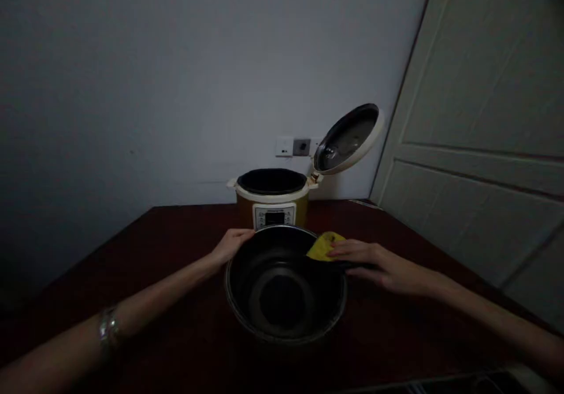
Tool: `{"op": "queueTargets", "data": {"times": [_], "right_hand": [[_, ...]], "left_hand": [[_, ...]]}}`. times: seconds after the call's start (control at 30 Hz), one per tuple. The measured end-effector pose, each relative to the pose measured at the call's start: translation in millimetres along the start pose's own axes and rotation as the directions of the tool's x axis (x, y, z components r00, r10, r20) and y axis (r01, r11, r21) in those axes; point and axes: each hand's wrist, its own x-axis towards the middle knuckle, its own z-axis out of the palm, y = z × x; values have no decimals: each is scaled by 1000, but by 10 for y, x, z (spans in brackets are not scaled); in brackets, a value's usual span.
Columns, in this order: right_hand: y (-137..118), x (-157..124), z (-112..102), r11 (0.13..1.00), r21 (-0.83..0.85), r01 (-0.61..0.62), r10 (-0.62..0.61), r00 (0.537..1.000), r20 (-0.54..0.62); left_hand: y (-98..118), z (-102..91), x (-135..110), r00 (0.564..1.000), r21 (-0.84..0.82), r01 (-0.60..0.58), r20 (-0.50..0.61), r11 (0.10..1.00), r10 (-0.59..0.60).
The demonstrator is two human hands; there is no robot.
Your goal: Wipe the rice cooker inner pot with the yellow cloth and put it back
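Observation:
A dark inner pot [284, 291] sits on the dark red table [176, 229] in front of me. My left hand [231, 244] grips the pot's far left rim, fingers curled over it. My right hand [374, 262] presses a yellow cloth [324, 245] against the pot's upper right rim, fingers closed on the cloth. Behind the pot stands a yellow and white rice cooker [273, 197] with its lid [348, 138] swung open to the right; its well looks dark and hollow.
A white wall with a socket plate [296, 147] rises behind the cooker. A pale panelled door [476, 147] fills the right side. A bracelet [108, 326] is on my left wrist. The room is dim.

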Motion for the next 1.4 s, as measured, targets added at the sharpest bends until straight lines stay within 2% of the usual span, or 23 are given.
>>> {"op": "queueTargets", "data": {"times": [0.17, 0.33, 0.47, 0.57, 0.67, 0.77, 0.83, 0.93, 1.03, 1.1, 1.2, 1.4], "right_hand": [[273, 573, -23, 997, -42, 71, -72, 997, -20], [196, 964, 47, 945, -300, 126, -138, 990, -18], [60, 1172, 191, 836, -540, 95, -130, 991, -28], [-46, 1290, 275, 759, -648, 67, -98, 995, -12], [-118, 1343, 306, 749, -662, 38, -73, 997, -25], [-158, 1339, 310, 757, -653, -9, -37, 998, -56], [-201, 1340, 318, 764, -642, -65, 2, 995, -98], [-318, 1401, 355, 765, -621, -171, 64, 980, -191], [-457, 1555, 420, 779, -585, -227, 97, 965, -245], [-534, 1686, 471, 799, -556, -231, 105, 963, -249], [-627, 1862, 544, 837, -505, -211, 98, 965, -242], [-842, 1978, 674, 926, -366, -94, 11, 975, -223]], "left_hand": [[-15, 21, -51, 999, -58, 7, -44, 998, -9], [-38, -3, -40, 995, -174, 46, -82, 984, -61], [-34, 16, -34, 992, -254, 74, -84, 964, -99], [-64, 13, -51, 990, -278, 58, -105, 959, -90], [-179, -68, -150, 985, -253, 5, -164, 967, -48], [-344, -219, -393, 977, -181, -89, -206, 979, 51], [-434, -315, -617, 980, -125, -152, -149, 980, 133], [-505, -387, -930, 976, -33, -213, 40, 977, 214], [-521, -343, -1087, 912, 126, -339, 286, 932, 293], [-518, -263, -1098, 861, 170, -412, 395, 895, 321], [-507, -118, -1055, 845, 150, -433, 409, 889, 343], [-480, 39, -1038, 859, 160, -475, 301, 865, 415]]}}
